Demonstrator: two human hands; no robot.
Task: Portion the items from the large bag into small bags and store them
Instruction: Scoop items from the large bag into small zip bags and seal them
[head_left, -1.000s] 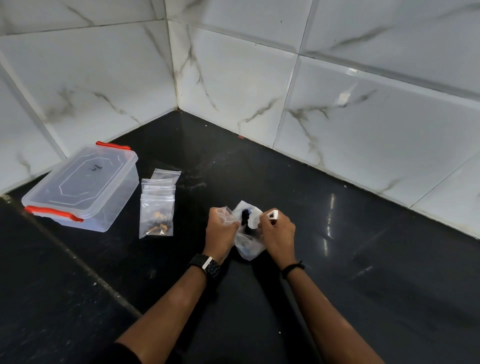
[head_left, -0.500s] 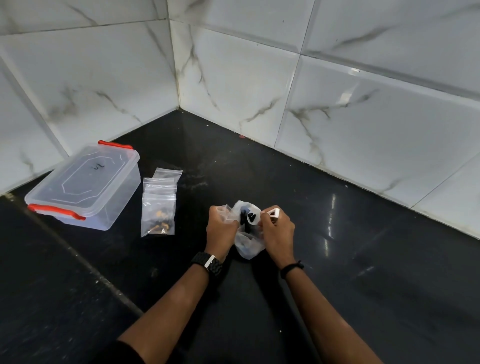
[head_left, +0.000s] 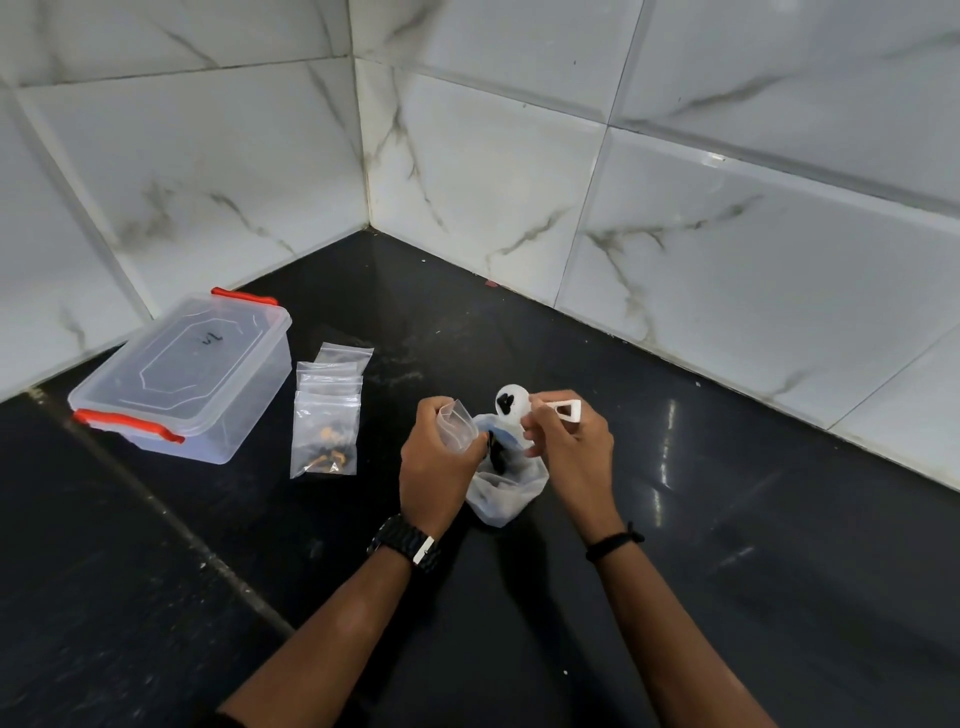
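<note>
A: Scooping at this moment: right hand (head_left: 571, 441) pinching the handle of a white scoop (head_left: 511, 410) just above the mouth of the large bag (head_left: 506, 493), a little right of the frame's middle. Carrying a few small black pieces (head_left: 505, 401) in the round bowl.

B: And the left hand (head_left: 436, 467)?

A: Gripping a small clear bag (head_left: 457, 426), fingers curled round it, mouth turned toward the scoop, just beside the large bag's rim.

B: Doing it well, then: probably keeping the scoop level while crossing over, bringing the bowl's lip right over the small bag's mouth before tipping, and tipping slowly. Easing the left grip too, for spreading that mouth wider; looking rather squeezed at present.

A: Also working above the large bag, catching any strays there rather than chasing them across the black table (head_left: 675, 571).

B: Any writing worth reading?

A: Hardly. Spotting a dark handwritten mark (head_left: 210, 339) on the lid of the clear storage box (head_left: 182, 374) with orange-red latches, at the left of the frame; too small for reading, possibly two strokes. Finding no brand or label on the pile of small zip bags (head_left: 327, 415) lying just right of the box, the front one holding orange and black bits. Seeing nothing printed on the scoop or the large bag either.
</note>
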